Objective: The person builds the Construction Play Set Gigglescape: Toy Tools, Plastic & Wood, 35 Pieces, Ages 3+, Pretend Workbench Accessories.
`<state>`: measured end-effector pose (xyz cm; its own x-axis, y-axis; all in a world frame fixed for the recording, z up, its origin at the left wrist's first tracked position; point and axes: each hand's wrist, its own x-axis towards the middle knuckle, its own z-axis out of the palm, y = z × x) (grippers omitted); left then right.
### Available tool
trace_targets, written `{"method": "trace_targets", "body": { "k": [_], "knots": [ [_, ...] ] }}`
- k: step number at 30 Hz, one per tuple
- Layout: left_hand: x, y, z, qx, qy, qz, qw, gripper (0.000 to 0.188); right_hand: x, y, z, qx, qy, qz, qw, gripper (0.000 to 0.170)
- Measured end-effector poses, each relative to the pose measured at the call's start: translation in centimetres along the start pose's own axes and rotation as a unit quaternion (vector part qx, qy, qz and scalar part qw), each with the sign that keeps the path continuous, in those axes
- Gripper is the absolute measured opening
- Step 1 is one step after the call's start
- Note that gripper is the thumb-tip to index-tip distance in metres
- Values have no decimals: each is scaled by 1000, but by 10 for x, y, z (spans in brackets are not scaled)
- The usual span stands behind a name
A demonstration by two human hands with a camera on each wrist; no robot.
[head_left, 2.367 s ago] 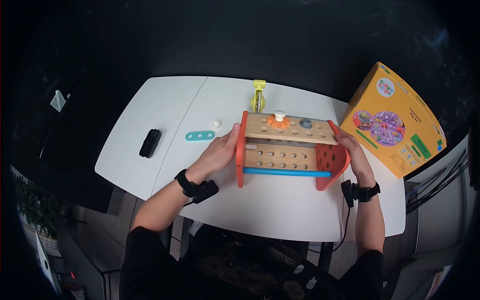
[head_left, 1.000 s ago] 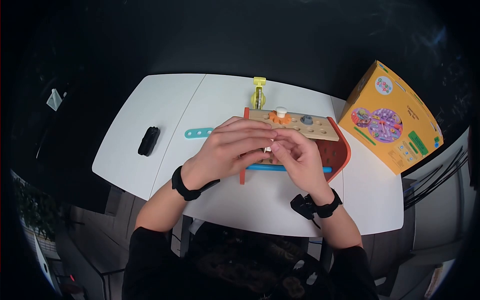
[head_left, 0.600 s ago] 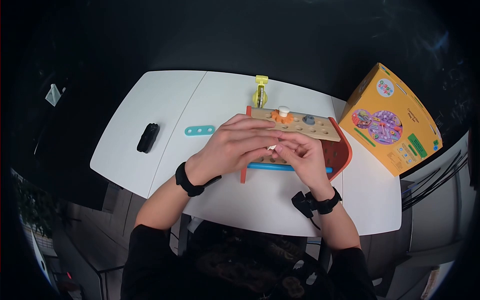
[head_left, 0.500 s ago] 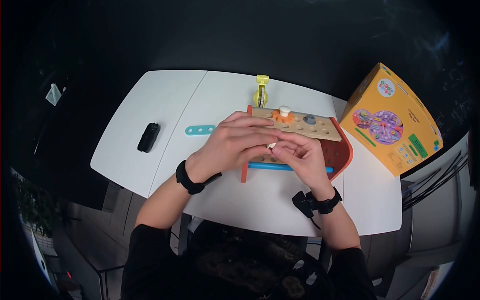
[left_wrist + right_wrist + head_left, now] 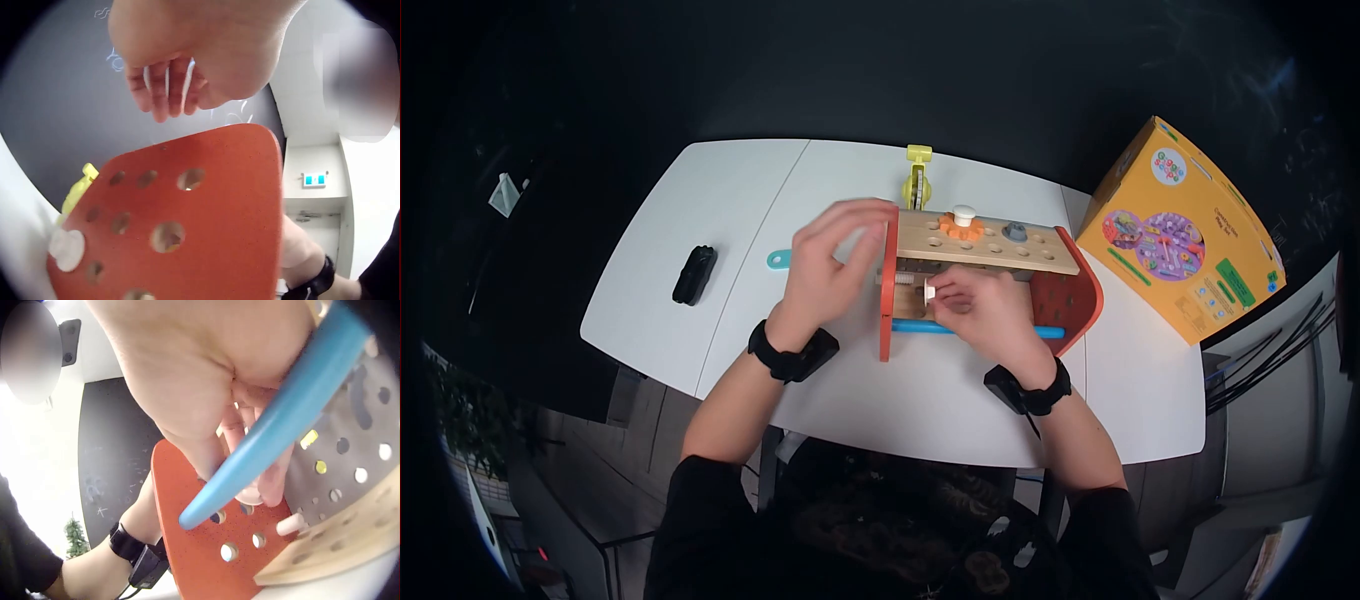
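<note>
A wooden toy workbench point(image 5: 988, 240) with red side panels point(image 5: 219, 212) stands on the white table. My right hand point(image 5: 990, 308) reaches inside it above the blue rod point(image 5: 915, 326), pinching a small white nut point(image 5: 930, 292) near the left panel. In the right wrist view that hand point(image 5: 206, 381) is behind the blue rod point(image 5: 281, 425), its fingertips by the red panel point(image 5: 187, 550). A pale screw end point(image 5: 290, 525) pokes through that panel. My left hand point(image 5: 830, 262) is just outside the left panel, fingers loosely bent, holding nothing; the left wrist view shows it point(image 5: 194, 56) above the panel.
An orange gear point(image 5: 962, 228) under a white knob and a grey piece point(image 5: 1014, 232) sit on the top board. A yellow toy point(image 5: 917, 185) stands behind, a yellow box point(image 5: 1190, 240) at right. Left lie a teal strip point(image 5: 778, 260) and a black case point(image 5: 694, 275).
My hands have come apart: the left moved left, outside the panel, while the right went down into the workbench with the white nut. Earlier, both hands met around that nut.
</note>
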<state>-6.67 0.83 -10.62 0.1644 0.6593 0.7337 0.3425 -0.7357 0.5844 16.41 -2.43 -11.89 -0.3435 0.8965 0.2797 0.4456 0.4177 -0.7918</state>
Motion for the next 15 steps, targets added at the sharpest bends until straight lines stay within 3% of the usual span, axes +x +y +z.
{"method": "trace_targets", "body": {
  "k": [1, 3, 4, 6, 12, 15],
  "knots": [
    [-3, -10, 0, 0, -1, 0, 1000, 18, 2, 2, 2, -42, -25, -7, 999, 15],
    [-8, -32, 1, 29, -6, -115, 993, 19, 6, 10, 6, -57, -27, -10, 998, 15],
    [-10, -36, 3, 29, -6, -114, 993, 19, 8, 13, 7, -72, -30, -12, 997, 14],
    [-15, -45, 6, 56, -130, -185, 972, 13, 13, 15, 6, -78, -41, 12, 996, 14],
    [-25, -53, 16, 58, -239, -236, 940, 18, 29, 20, 11, -145, -65, 53, 986, 15],
    [-28, -54, 17, 38, -218, -226, 949, 19, 36, 24, 15, -175, -71, 53, 981, 18]
  ]
}}
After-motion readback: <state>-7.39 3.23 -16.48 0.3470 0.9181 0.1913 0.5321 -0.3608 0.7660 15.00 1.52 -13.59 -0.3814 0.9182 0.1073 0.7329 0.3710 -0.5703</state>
